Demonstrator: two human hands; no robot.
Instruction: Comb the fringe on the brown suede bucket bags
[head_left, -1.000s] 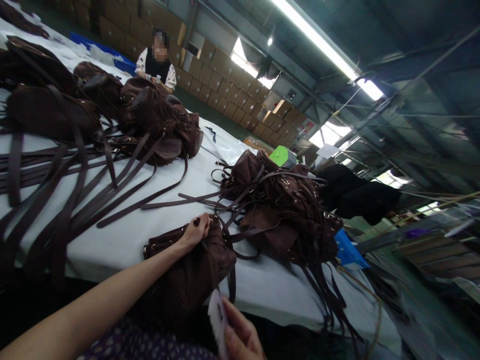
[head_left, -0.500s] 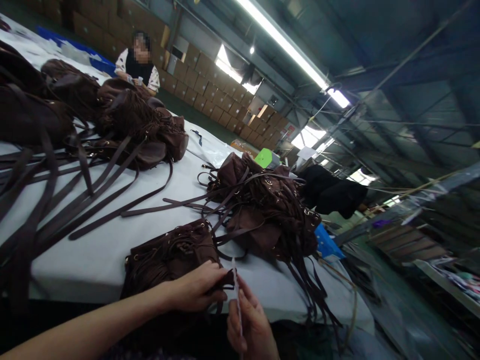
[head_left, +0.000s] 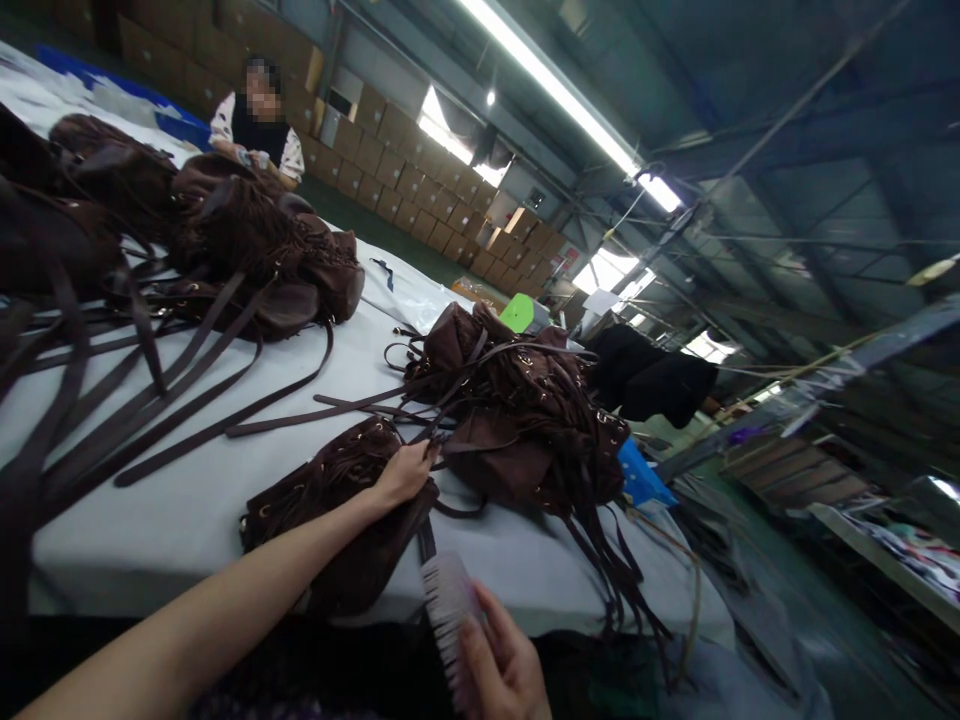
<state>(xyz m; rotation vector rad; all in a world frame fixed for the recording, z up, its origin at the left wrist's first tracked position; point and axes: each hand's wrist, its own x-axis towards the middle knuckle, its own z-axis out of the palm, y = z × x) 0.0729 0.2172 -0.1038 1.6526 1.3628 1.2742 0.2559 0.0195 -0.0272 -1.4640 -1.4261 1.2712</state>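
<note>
My left hand (head_left: 409, 472) reaches over a dark brown fringed bag (head_left: 330, 500) near the table's front edge. Its fingers are closed on a dark strap (head_left: 433, 436) by the bag's upper right corner. In my right hand (head_left: 504, 655), below the table edge, is a pale, flat strip with a comb-like row of fine white teeth (head_left: 450, 610). The teeth face left, and my thumb presses on the strip. Another dark strap (head_left: 427, 540) hangs down between the bag and the strip.
Beyond the bag lies a heap of similar brown bags (head_left: 517, 400), straps trailing over the white table (head_left: 285, 395). More bags (head_left: 247, 235) are piled at the left. A person (head_left: 259, 130) stands across the table, before stacked cartons (head_left: 397, 180). A blue packet (head_left: 643, 475) sits at right.
My left hand has moved up and away from my right hand, over the bag to its strap. The toothed strip has turned from edge-on to show its flat side.
</note>
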